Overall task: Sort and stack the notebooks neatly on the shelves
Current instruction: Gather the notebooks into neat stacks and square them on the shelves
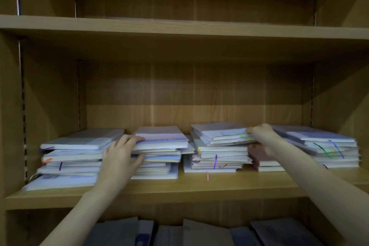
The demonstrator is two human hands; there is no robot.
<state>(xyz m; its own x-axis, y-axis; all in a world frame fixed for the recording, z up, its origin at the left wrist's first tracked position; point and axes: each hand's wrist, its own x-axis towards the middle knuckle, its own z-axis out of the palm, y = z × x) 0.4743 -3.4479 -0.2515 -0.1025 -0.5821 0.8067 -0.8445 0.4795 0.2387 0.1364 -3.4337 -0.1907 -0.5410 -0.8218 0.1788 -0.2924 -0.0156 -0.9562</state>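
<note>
Several uneven stacks of pale notebooks lie flat on the middle shelf (199, 187). My left hand (121, 153) grips the left edge of the upper notebooks of the second stack (159, 146), fingers over a pinkish cover, thumb lower down on the side. My right hand (259, 133) holds the right edge of the top notebooks of the third stack (217, 146), fingers curled over them. A far-left stack (73, 158) and a far-right stack (327, 150) stand untouched. A maroon notebook (259, 156) sits low behind my right wrist.
The upper shelf (179, 28) holds nothing in view. Below, darker notebooks (199, 231) lie on the lower shelf. Wooden side walls close in at left (12, 116) and right (339, 96). Coloured ribbon bookmarks hang out of the stacks, one pink ribbon (207, 175) over the shelf front.
</note>
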